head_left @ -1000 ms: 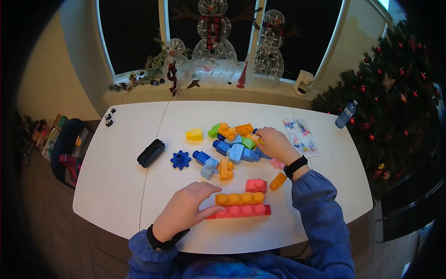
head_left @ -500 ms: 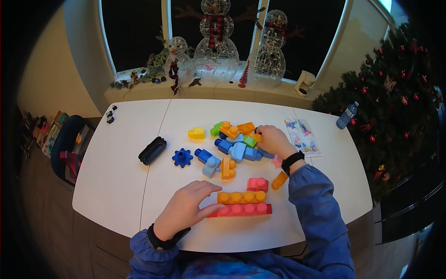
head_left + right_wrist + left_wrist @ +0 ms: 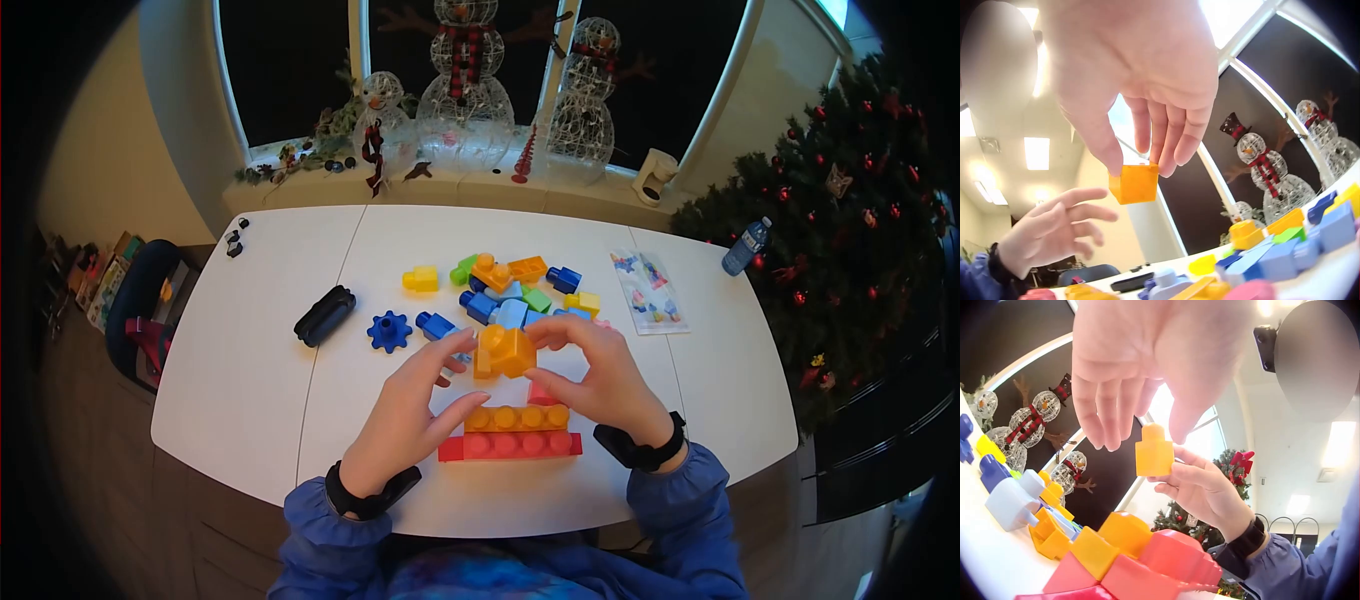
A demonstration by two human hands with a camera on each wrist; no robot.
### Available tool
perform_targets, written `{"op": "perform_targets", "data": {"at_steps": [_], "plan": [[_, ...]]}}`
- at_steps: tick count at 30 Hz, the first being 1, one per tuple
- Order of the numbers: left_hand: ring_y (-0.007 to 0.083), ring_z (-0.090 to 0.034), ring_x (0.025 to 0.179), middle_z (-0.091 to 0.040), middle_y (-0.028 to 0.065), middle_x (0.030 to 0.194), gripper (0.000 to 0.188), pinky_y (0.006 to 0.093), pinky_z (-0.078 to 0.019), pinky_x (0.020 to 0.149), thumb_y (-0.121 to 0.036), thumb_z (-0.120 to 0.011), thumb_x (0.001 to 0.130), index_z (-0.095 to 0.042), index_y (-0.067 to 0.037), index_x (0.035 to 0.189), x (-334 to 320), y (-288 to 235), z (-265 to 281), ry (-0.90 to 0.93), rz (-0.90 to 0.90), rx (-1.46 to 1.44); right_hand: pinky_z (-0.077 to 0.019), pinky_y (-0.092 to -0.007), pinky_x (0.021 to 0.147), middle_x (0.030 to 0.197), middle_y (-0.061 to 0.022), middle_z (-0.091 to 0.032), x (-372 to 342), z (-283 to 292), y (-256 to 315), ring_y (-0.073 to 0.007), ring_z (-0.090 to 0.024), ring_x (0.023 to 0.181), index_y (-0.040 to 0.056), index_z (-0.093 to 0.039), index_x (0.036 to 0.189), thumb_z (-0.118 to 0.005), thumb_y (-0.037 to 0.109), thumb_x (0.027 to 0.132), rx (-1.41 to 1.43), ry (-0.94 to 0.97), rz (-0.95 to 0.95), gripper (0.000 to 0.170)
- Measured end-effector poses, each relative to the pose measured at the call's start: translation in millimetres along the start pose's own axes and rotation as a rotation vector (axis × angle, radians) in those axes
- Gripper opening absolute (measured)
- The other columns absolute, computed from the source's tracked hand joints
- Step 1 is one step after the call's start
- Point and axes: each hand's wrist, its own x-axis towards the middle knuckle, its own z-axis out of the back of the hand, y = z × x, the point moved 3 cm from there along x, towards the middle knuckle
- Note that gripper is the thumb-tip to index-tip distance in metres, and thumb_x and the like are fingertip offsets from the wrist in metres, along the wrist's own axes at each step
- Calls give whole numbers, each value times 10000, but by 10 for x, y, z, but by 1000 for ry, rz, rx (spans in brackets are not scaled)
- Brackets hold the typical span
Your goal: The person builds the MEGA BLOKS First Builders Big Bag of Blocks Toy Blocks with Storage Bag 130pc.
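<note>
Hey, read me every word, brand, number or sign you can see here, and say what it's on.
No text is readable.
Bottle: label too small to read.
Picture sheet: colored pictures; any print is too small to read.
Orange block in the right hand: no lettering that I can make out.

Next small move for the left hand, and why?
Probably bring the left hand in to steady the raised orange block: the right hand pinches it alone, and the left hand is open close by, apparently not touching it.
</note>
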Motion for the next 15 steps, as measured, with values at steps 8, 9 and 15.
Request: {"op": "perform_targets", "data": {"at_steps": [8,9,15], "plan": [[251,-685,1016,-701,124,1240,528,359,-581,850,-70,-812,887,-625,-56,1381,-52,-34,18,64,-1,0,-556,-374,972,1269,-143,-694,-303,-163,135,-307,-694,1138,43,-647,1300,-837,148,879,71,119,-116,473],[258,-683,1008,-701,125,1226,514,360,-581,851,-72,-813,884,-634,-58,1365,-70,-11,35,90,3,29,-550,-371,996,1316,-137,-682,-367,-145,71,-308,-688,1164,52,-652,1311,-858,152,861,40,155,-122,505],[292,-679,992,-691,132,1158,426,362,-579,858,-77,-817,875,-668,-52,1273,-179,86,37,204,36,97,-453,-449,1117,1423,-165,-610,-704,-83,31,-364,-571,1318,74,-606,1407,-892,266,821,-93,286,-110,680]]}}
